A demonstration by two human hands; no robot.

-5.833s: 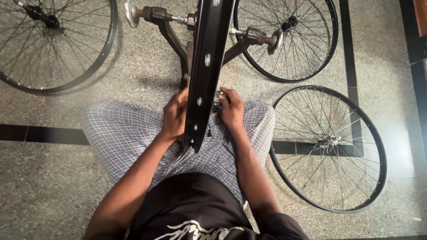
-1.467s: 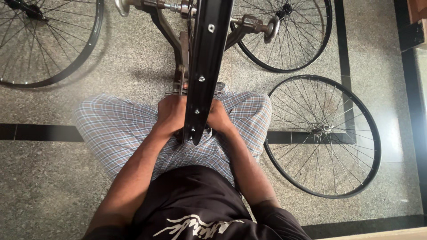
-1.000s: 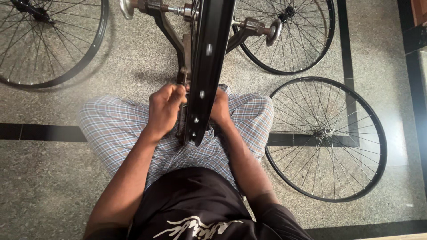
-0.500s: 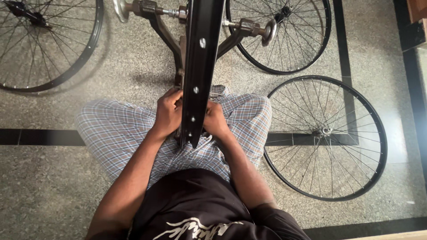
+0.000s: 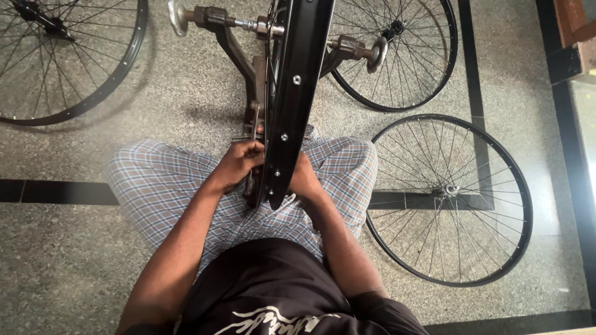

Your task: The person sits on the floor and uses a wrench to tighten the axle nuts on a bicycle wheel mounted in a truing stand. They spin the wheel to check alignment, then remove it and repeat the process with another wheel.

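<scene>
A black bicycle wheel rim (image 5: pixel 297 87) stands upright in a metal truing stand (image 5: pixel 239 43), seen edge-on from above. My left hand (image 5: pixel 239 164) is at the rim's left side, fingers curled around what looks like a small tool or spoke; I cannot tell which. My right hand (image 5: pixel 304 180) presses against the rim's right side, partly hidden behind it. Both hands rest over my lap in checked trousers (image 5: pixel 164 192).
Three spoked wheels lie flat on the speckled stone floor: one at the far left (image 5: pixel 68 62), one behind the stand at the upper right (image 5: pixel 403 56), one at my right (image 5: pixel 453 198). A wooden object (image 5: pixel 574 31) stands at the top right corner.
My hands have stayed at the rim's lower part with small shifts; the left hand has moved slightly up along the rim's left side. The view has shifted a little.
</scene>
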